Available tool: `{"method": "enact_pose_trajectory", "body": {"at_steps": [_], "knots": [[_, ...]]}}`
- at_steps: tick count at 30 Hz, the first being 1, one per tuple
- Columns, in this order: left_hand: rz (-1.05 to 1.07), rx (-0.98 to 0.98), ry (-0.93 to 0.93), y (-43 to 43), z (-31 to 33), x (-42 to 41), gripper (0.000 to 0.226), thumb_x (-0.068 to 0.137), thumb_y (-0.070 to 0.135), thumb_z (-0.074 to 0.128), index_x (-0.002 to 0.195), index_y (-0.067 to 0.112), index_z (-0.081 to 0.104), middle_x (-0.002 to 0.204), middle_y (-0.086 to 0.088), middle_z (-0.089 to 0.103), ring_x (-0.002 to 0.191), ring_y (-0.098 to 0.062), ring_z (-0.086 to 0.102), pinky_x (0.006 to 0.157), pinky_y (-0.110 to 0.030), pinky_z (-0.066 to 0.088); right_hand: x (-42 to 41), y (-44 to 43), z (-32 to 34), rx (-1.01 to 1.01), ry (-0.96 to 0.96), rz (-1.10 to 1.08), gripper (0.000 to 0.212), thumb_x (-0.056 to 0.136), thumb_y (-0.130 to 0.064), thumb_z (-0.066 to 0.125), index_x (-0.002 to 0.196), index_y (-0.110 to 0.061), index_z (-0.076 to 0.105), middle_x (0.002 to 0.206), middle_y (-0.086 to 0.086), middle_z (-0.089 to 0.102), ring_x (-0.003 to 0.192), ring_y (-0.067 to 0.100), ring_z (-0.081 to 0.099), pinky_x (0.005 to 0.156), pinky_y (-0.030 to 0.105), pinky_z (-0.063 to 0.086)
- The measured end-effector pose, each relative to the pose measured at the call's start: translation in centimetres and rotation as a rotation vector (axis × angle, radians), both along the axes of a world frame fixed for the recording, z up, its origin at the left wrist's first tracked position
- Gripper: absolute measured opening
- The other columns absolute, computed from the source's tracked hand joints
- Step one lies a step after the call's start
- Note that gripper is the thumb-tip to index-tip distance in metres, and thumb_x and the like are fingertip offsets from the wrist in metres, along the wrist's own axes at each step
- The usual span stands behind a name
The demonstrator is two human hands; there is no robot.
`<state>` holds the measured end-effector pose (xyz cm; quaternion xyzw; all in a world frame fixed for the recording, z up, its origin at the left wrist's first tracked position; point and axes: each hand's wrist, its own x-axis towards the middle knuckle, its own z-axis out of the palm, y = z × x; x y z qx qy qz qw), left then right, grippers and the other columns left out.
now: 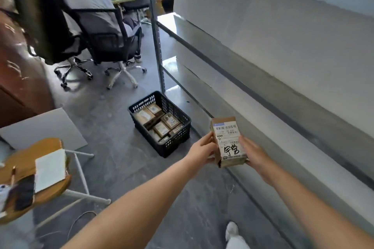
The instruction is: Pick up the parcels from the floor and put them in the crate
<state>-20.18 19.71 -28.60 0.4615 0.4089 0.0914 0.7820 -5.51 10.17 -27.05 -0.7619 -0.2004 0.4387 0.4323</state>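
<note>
Both hands (202,151) (254,155) grip parcel (228,141) — crate (178,139) just left, apart

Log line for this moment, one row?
parcel: held, not yet in crate | left hand: grips left side | right hand: grips right side | crate: on floor, partly filled

left arm (141,204) stretched forward | left hand (202,152) grips parcel (228,140) left edge | right arm (303,198) stretched forward | right hand (252,154) grips right edge

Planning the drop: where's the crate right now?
In the head view, the black crate sits on the floor centre-frame, up-left of the held parcel, just before the metal shelf post.
</note>
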Motion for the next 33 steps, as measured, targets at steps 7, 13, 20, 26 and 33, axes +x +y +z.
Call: {"method": "enact_pose_trajectory", "body": {"at_steps": [7,13,20,26,33], "knots": [[0.270,0.051,0.060,10.1,-0.4,4.9,0.060,0.092,0.004,0.049,0.142,0.035,0.046,0.115,0.015,0.070,0.109,-0.015,0.066,0.085,-0.031,0.055,6.6,14.0,-2.0,0.040,0.037,0.239,0.034,0.105,-0.034,0.037,0.130,-0.021,0.057,0.114,0.003,0.069,0.100,0.016,0.065,0.078,0.026,0.050],[0.367,0.160,0.115,15.6,-0.9,7.8,0.062,0.093,0.016,0.062,0.147,0.038,0.041,0.134,0.019,0.059,0.120,-0.012,0.059,0.103,-0.045,0.047,10.8,21.8,-3.2,0.014,0.037,0.385,0.042,0.098,-0.053,0.042,0.134,-0.035,0.054,0.116,-0.007,0.070,0.107,0.015,0.065,0.102,0.042,0.047],[0.624,0.081,0.128,20.9,-2.9,5.7,0.061,0.092,0.009,0.064,0.145,0.030,0.046,0.128,0.011,0.065,0.115,-0.019,0.064,0.098,-0.044,0.053,8.6,30.4,-4.5,-0.030,0.107,0.553,0.028,0.104,-0.035,0.041,0.125,-0.027,0.058,0.122,0.000,0.067,0.111,0.019,0.063,0.100,0.033,0.048],[0.755,0.018,0.198,27.6,-6.0,1.3,0.051,0.092,-0.002,0.049,0.137,0.020,0.054,0.108,0.005,0.075,0.100,-0.022,0.070,0.091,-0.046,0.054,3.4,38.3,-6.9,-0.126,0.103,0.726,0.037,0.104,-0.041,0.035,0.137,-0.032,0.049,0.128,-0.006,0.060,0.119,0.015,0.055,0.104,0.035,0.043],[0.602,-0.133,0.239,39.9,-13.3,-1.2,0.059,0.090,-0.008,0.050,0.142,0.020,0.049,0.114,-0.003,0.072,0.108,-0.026,0.068,0.101,-0.049,0.050,1.5,49.4,-12.7,-0.230,0.099,0.667,0.030,0.106,-0.036,0.027,0.108,-0.046,0.055,0.116,-0.010,0.066,0.105,0.004,0.060,0.091,0.027,0.050]]}}
